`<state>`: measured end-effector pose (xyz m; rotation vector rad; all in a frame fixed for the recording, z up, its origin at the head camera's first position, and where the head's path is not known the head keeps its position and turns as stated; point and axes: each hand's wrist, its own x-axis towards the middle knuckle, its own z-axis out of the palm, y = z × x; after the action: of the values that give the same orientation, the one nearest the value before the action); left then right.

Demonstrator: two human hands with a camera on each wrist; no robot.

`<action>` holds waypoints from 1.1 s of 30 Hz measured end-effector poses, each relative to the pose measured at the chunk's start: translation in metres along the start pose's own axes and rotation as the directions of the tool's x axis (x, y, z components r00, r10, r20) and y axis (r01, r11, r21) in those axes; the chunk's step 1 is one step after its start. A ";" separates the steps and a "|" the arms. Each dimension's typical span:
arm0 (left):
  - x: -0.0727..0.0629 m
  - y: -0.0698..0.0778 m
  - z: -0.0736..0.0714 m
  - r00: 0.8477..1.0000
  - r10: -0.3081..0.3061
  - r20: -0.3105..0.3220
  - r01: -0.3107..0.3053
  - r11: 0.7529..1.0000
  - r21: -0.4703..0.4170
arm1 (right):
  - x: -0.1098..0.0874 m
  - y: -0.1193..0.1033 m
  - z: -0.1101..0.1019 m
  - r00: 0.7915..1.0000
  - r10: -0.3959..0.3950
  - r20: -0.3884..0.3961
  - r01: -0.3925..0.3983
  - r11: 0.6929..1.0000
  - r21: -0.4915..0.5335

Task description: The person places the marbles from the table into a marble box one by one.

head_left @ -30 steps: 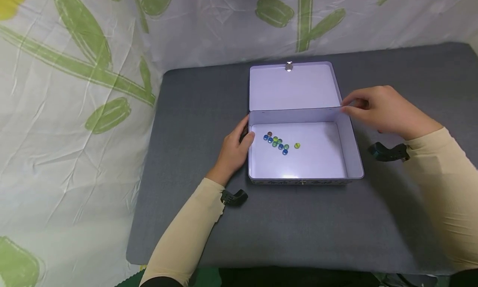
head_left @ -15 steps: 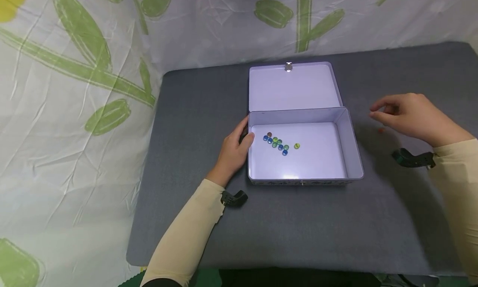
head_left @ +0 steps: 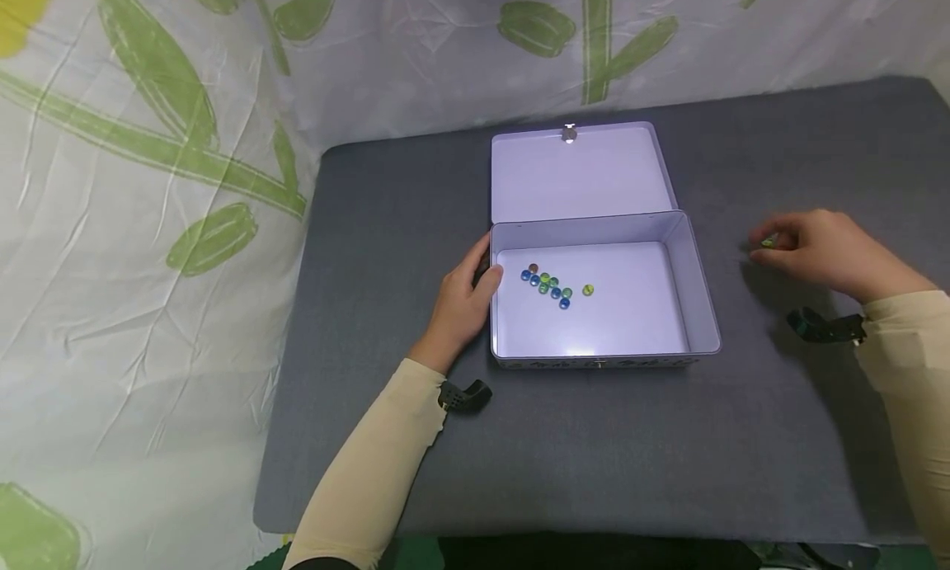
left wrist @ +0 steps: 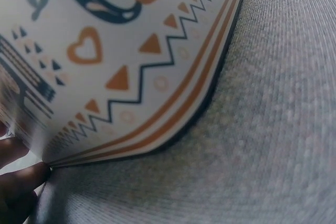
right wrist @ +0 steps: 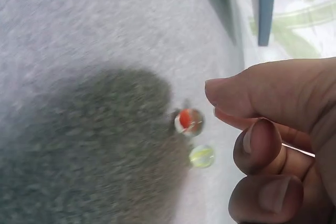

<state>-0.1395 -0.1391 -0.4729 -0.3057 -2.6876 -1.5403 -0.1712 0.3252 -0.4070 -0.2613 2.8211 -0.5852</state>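
A lidded tin box (head_left: 698,289) stands on the grey cloth with its lid (head_left: 582,170) folded back. My left hand (head_left: 454,310) grips its left wall, thumb at the rim and fingers outside. Patterned tin and a few fingertips (left wrist: 23,179) fill part of the left wrist view. Several glass marbles (head_left: 556,293) lie in the box, mostly clustered left of middle. Right of the box, my right hand (head_left: 831,252) is low over the cloth, fingers loosely bent and holding nothing. Beside its fingertips lie an orange-and-white marble (right wrist: 189,122) and a yellow-green marble (right wrist: 202,156).
Grey cloth (head_left: 594,454) covers the table around the box. Behind and to the left hangs a white sheet (head_left: 416,67) with green leaf prints. A metal clasp (head_left: 569,133) sits on the lid's far edge.
My right hand has left the box's back right corner and moved right, down toward the marbles on the cloth. My left hand has stayed on the box.
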 end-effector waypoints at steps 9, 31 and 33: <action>-0.001 0.002 -0.001 1.000 -0.010 -0.002 0.010 1.000 0.001 | -0.001 0.010 0.006 1.000 0.021 0.021 -0.021 1.000 0.007; 0.000 0.000 0.001 1.000 0.003 -0.004 -0.003 1.000 0.006 | -0.001 -0.015 -0.004 0.999 -0.040 0.007 0.040 0.999 -0.027; 0.000 0.001 0.000 1.000 0.004 -0.002 -0.004 1.000 0.006 | 0.000 -0.023 -0.007 0.998 -0.066 0.004 0.066 0.997 -0.028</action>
<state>-0.1393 -0.1383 -0.4720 -0.3088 -2.6877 -1.5302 -0.1699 0.3068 -0.3911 -0.3622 2.8288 -0.5591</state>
